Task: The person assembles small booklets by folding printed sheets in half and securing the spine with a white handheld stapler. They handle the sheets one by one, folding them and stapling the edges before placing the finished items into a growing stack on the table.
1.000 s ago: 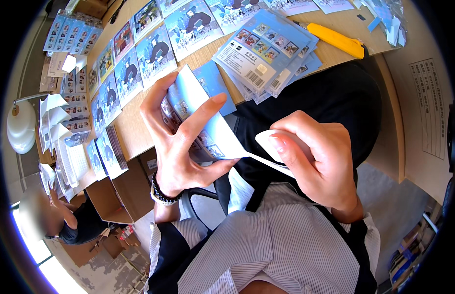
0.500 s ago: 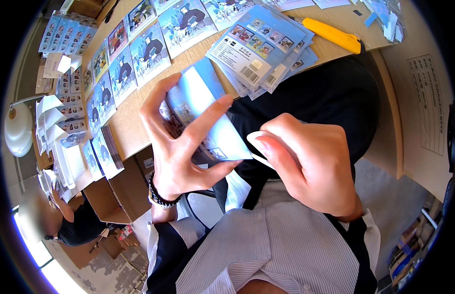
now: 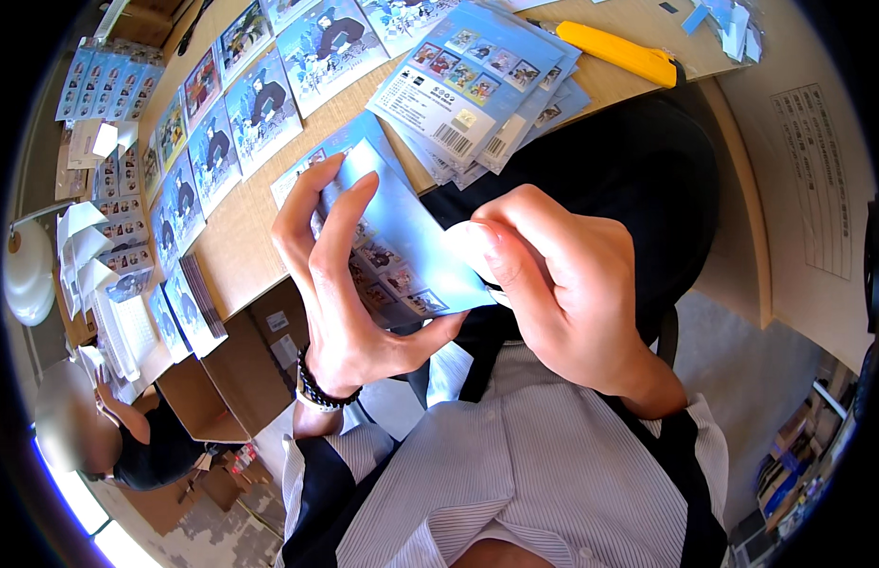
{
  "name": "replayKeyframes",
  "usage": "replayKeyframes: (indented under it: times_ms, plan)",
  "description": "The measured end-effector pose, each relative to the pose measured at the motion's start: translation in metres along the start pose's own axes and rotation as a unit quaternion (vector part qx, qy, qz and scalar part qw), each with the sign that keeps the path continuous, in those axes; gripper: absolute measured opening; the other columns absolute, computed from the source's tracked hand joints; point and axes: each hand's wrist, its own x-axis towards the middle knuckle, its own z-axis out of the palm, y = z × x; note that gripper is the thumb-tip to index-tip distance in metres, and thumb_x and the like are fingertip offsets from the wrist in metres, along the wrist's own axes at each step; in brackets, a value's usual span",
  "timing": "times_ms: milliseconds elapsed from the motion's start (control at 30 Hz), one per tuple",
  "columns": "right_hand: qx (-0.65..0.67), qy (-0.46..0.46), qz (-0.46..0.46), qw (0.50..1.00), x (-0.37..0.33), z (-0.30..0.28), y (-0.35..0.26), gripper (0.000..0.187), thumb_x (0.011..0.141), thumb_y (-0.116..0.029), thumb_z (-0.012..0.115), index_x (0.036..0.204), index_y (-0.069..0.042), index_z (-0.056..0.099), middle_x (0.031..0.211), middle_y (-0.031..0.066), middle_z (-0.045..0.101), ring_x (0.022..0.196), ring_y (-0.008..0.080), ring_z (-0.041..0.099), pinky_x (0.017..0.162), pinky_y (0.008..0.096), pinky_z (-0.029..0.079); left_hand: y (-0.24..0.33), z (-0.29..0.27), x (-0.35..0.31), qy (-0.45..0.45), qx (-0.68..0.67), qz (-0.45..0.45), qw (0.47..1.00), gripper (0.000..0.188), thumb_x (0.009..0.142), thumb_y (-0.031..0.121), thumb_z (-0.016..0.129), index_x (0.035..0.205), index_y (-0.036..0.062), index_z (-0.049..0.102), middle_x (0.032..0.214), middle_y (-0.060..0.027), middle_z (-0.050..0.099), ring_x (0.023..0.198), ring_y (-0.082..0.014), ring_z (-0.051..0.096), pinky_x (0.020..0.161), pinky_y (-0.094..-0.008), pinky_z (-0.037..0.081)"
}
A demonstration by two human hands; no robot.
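A glossy light-blue printed packet (image 3: 406,222) with small pictures along one side is tilted in my left hand (image 3: 340,284). The fingers curve around its far side and the thumb presses its near edge. My right hand (image 3: 572,284) is closed in a pinch at the packet's right edge. Between its thumb and curled fingers is a thin white piece with a rounded end (image 3: 466,242), its exact kind unclear. Most of that piece is hidden by the fingers. Just beyond lies a stack of similar blue packets (image 3: 477,76), the top one barcode side up.
Rows of printed blue cards (image 3: 264,93) cover the wooden table (image 3: 241,241). A yellow utility knife (image 3: 617,52) lies near the right edge by plastic scraps (image 3: 728,28). At left are an open cardboard box (image 3: 208,393), a white lamp (image 3: 28,270) and another person (image 3: 141,435).
My right hand has shifted left and slightly up, bringing the white piece against the packet. My left fingers have drawn back across it, uncovering more of its face. The view has moved slightly.
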Motion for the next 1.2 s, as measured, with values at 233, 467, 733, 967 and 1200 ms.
replayKeyframes:
  times_ms: [233, 467, 733, 967, 1200]
  plan:
    - [0.075, -0.004, -0.005, 0.997, 0.004, 0.004, 0.016, 0.015, 0.096, -0.011, 0.065, 0.089, 0.001, 0.061, 0.062, 0.0109, 0.058, 0.049, 0.0216, 0.058, 0.046, 0.0304, 0.04, 0.002, 0.002, -0.006, -0.023, -0.015, -0.054, 0.998, 0.121, 0.048, 0.04, 0.1, 0.146, 0.0035, 0.038, 0.145, -0.0257, 0.034, 0.128, -0.041, 0.043, 0.104, -0.0519, 0.039]
    - [0.09, -0.148, -0.051, 0.984, 0.011, -0.022, 0.019, 0.013, 0.092, -0.015, 0.069, 0.088, -0.005, 0.061, 0.059, 0.0102, 0.055, 0.05, 0.0251, 0.056, 0.047, 0.035, 0.039, -0.008, -0.045, 0.01, -0.246, -0.328, -0.322, 0.853, 0.081, 0.065, 0.015, 0.096, 0.133, -0.0048, 0.056, 0.102, -0.0133, 0.073, 0.087, -0.0157, 0.071, 0.073, -0.0267, 0.055]
    - [0.034, -0.102, -0.106, 0.989, 0.008, -0.024, 0.017, 0.02, 0.091, -0.02, 0.071, 0.081, -0.007, 0.059, 0.056, 0.0077, 0.051, 0.047, 0.0243, 0.052, 0.045, 0.0353, 0.036, -0.005, -0.041, 0.0, -0.263, -0.363, -0.258, 0.856, 0.031, 0.072, 0.007, 0.091, 0.095, -0.005, 0.075, 0.084, -0.0109, 0.076, 0.072, -0.0125, 0.072, 0.062, -0.0225, 0.054]
    - [0.044, -0.081, -0.134, 0.987, 0.007, -0.022, 0.021, 0.021, 0.091, -0.019, 0.071, 0.08, -0.007, 0.058, 0.056, 0.0069, 0.053, 0.049, 0.0234, 0.055, 0.045, 0.0351, 0.037, 0.005, -0.039, -0.006, -0.233, -0.367, -0.291, 0.852, 0.029, 0.072, 0.006, 0.09, 0.094, -0.0058, 0.075, 0.083, -0.0125, 0.076, 0.071, -0.0148, 0.074, 0.06, -0.0222, 0.054]
    - [0.032, -0.118, -0.105, 0.987, 0.003, -0.009, 0.017, 0.02, 0.094, -0.021, 0.069, 0.085, -0.006, 0.058, 0.057, 0.0091, 0.055, 0.048, 0.0255, 0.056, 0.045, 0.0371, 0.038, 0.012, -0.029, -0.006, -0.259, -0.327, -0.275, 0.866, 0.029, 0.073, 0.009, 0.09, 0.092, -0.0051, 0.074, 0.079, -0.01, 0.075, 0.069, -0.0146, 0.073, 0.059, -0.0243, 0.054]
